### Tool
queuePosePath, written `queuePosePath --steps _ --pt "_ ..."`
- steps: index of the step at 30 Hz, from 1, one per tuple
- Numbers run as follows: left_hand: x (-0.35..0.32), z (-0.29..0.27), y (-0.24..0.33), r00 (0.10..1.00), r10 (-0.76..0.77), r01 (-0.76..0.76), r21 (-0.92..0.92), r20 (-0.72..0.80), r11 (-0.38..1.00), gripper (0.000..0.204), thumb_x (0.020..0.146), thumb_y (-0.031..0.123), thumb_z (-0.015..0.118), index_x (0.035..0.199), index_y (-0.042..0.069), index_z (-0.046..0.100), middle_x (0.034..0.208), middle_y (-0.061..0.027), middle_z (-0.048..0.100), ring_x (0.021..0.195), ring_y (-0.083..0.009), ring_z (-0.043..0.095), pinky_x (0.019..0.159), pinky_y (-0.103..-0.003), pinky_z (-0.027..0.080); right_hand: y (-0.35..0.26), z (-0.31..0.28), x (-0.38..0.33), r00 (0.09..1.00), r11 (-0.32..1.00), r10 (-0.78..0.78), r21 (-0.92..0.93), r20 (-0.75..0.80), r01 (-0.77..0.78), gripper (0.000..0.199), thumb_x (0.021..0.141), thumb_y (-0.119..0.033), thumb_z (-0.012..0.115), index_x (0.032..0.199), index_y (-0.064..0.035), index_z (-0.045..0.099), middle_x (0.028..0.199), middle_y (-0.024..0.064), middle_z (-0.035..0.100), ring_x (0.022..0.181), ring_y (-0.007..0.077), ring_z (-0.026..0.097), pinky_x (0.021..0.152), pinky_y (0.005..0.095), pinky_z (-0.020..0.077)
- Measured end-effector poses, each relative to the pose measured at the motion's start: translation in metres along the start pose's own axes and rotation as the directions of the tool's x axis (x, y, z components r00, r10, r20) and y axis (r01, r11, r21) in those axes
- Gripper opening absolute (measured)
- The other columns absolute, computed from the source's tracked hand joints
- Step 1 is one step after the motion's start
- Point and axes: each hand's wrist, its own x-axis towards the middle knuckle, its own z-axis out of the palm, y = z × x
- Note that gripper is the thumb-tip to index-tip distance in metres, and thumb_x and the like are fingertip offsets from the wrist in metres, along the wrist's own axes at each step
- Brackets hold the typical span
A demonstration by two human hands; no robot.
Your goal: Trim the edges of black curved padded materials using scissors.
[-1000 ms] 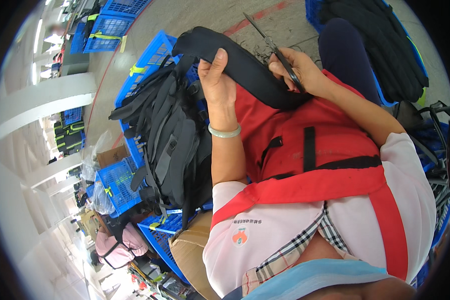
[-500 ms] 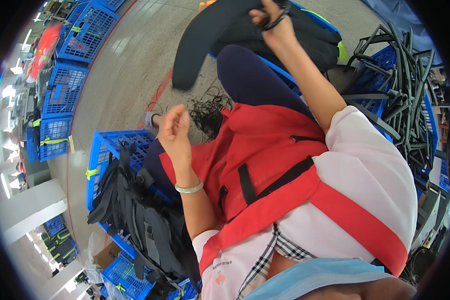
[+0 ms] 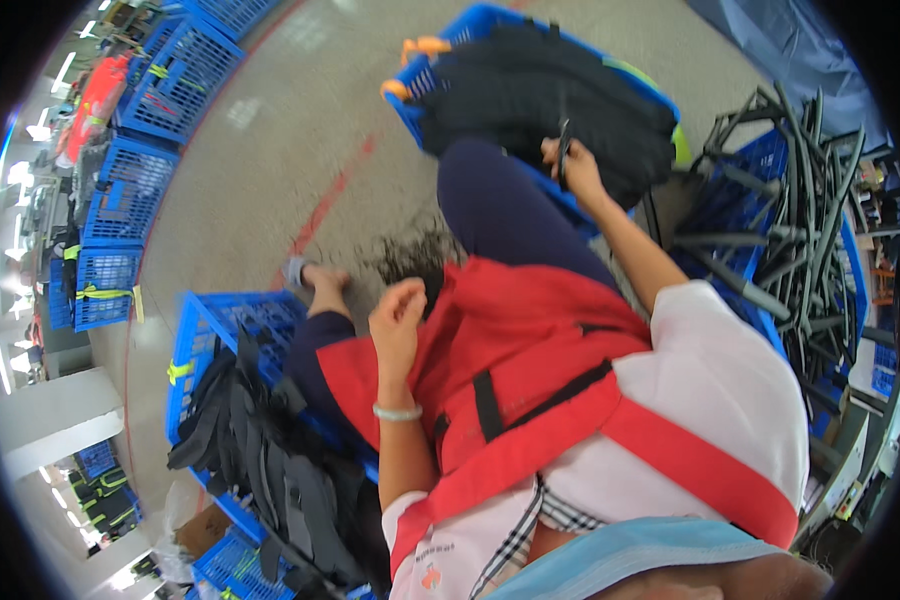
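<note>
Open concrete floor (image 3: 270,150) lay ahead-left, free to pass. Blue crate of black bags (image 3: 530,90) blocked ahead-right; bundle of black tubes (image 3: 800,230) crowded the right; crate of black straps (image 3: 260,450) filled lower left.

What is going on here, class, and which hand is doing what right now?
A seated person in a red apron works among blue crates. The right hand holds a dark scissors-like tool and rests on the black padded pieces piled in the blue crate ahead. The left hand is loosely curled, apparently empty, above the lap. Another crate of black straps stands on the left.
</note>
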Motion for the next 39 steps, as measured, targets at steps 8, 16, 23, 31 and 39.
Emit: queuePosePath --steps 8,16,23,31,39 --pt "-0.014 -0.004 -0.013 0.99 0.065 -0.06 0.041 -0.128 0.997 0.015 0.086 -0.001 0.062 0.1 0.002 0.067 0.089 -0.0016 0.061 0.078 -0.0071 0.054 0.07 -0.021 0.044 -0.114 0.136 -0.013 0.761 0.826 -0.175 -0.328 0.624 0.458 0.038 0.077 -0.021 0.08 0.095 -0.0017 0.052 0.077 0.0045 0.057 0.071 0.0117 0.054 0.063 0.0305 0.045" --pt "-0.046 -0.021 0.035 0.931 0.331 -0.287 0.256 -0.153 0.923 0.017 0.084 0.0 0.063 0.101 0.001 0.065 0.095 -0.0078 0.063 0.087 -0.0169 0.06 0.076 -0.027 0.047 -0.013 0.183 -0.061 0.298 0.22 0.484 -0.444 0.823 0.869 0.054 0.072 -0.051 0.073 0.095 -0.0034 0.061 0.088 0.0203 0.066 0.086 0.0389 0.063 0.073 0.0476 0.0495" --pt "-0.18 -0.138 0.044 0.599 0.204 -0.166 0.129 -0.774 0.978 0.01 0.084 -0.003 0.064 0.092 0.0 0.07 0.085 -0.0046 0.066 0.076 -0.0103 0.061 0.069 -0.022 0.048 -0.01 0.207 -0.073 0.218 0.414 0.468 -0.431 0.856 0.802 0.043 0.079 -0.036 0.073 0.088 0.0026 0.056 0.079 0.0215 0.061 0.073 0.0397 0.059 0.064 0.0438 0.0436" --pt "-0.263 -0.207 -0.014 0.58 0.248 0.56 0.601 -0.776 0.57 0.046 0.066 0.013 0.07 0.112 0.011 0.067 0.115 -0.0087 0.063 0.111 -0.0263 0.058 0.101 -0.038 0.039 -0.003 0.208 -0.078 0.217 0.474 0.364 -0.381 0.906 0.794 0.032 0.082 -0.022 0.072 0.093 0.0025 0.055 0.073 0.0191 0.058 0.065 0.0339 0.056 0.061 0.0402 0.0427" --pt "-0.273 -0.21 -0.02 0.565 -0.055 0.508 0.294 -0.823 0.81 0.047 0.063 0.022 0.081 0.107 0.011 0.069 0.107 -0.0079 0.061 0.104 -0.0247 0.059 0.102 -0.04 0.035 -0.001 0.212 -0.08 0.198 0.738 0.401 -0.443 0.895 0.508 0.018 0.086 -0.011 0.065 0.092 0.0013 0.053 0.072 0.0058 0.05 0.065 0.0094 0.044 0.057 0.0278 0.0378"
